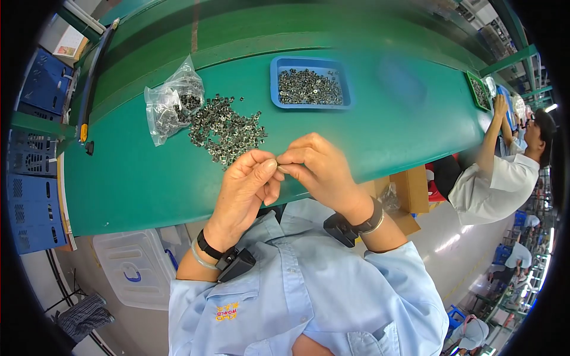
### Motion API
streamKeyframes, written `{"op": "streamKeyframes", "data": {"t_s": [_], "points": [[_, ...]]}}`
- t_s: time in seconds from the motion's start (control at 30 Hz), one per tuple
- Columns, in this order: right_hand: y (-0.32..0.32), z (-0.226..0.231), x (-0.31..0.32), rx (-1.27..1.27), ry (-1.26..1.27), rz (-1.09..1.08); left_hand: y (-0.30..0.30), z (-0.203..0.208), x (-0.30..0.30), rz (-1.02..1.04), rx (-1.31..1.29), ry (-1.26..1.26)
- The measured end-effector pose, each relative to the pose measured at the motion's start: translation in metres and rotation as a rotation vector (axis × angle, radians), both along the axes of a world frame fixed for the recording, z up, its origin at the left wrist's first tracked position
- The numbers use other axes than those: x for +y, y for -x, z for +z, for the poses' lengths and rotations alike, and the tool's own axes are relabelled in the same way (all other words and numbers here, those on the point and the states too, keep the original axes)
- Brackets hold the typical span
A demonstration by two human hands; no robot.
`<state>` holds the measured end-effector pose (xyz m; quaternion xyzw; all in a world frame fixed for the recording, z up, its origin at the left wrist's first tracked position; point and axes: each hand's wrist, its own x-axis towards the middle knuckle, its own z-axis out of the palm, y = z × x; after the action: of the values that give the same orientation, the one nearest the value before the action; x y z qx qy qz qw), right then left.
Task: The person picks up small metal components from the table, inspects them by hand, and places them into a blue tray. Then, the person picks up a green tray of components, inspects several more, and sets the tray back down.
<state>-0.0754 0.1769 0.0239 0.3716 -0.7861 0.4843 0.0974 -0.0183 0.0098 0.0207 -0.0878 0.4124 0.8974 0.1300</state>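
Observation:
My left hand (252, 178) and my right hand (314, 166) meet fingertip to fingertip above the near edge of the green table (130, 190). Both are closed in a pinch on something tiny, mostly hidden between the fingers; its kind cannot be made out. Just beyond my left hand lies a loose pile of small dark and silvery metal parts (228, 129). The pile spreads from the mouth of a clear plastic bag (163, 113) that holds more of them. Farther off, past my right hand, a blue tray (312, 107) contains many small metal pieces.
A co-worker (496, 184) sits at the table's right, hands near a green tray (478, 92). Stacked blue crates (35, 207) stand at the left. A lidded clear bin (130, 267) is on the floor, and an open cardboard box (409, 193) is below the table's near edge.

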Motion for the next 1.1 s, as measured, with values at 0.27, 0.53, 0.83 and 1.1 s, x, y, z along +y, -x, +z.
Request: {"op": "streamKeyframes", "data": {"t_s": [0.27, 0.53, 0.83, 1.1], "points": [[-0.009, -0.001, 0.000, -0.095, 0.073, -0.003, -0.003, -0.016, 0.005, -0.033, -0.005, -0.274], [-0.010, -0.010, -0.001, -0.073, 0.083, -0.040, -0.001, -0.015, 0.010, 0.029, 0.016, -0.293], [-0.006, -0.007, -0.003, 0.060, 0.017, -0.064, -0.002, 0.005, 0.005, 0.066, 0.017, 0.013], [-0.008, -0.001, -0.003, -0.166, 0.197, 0.020, -0.004, -0.004, 0.004, -0.057, 0.013, -0.311]]}}
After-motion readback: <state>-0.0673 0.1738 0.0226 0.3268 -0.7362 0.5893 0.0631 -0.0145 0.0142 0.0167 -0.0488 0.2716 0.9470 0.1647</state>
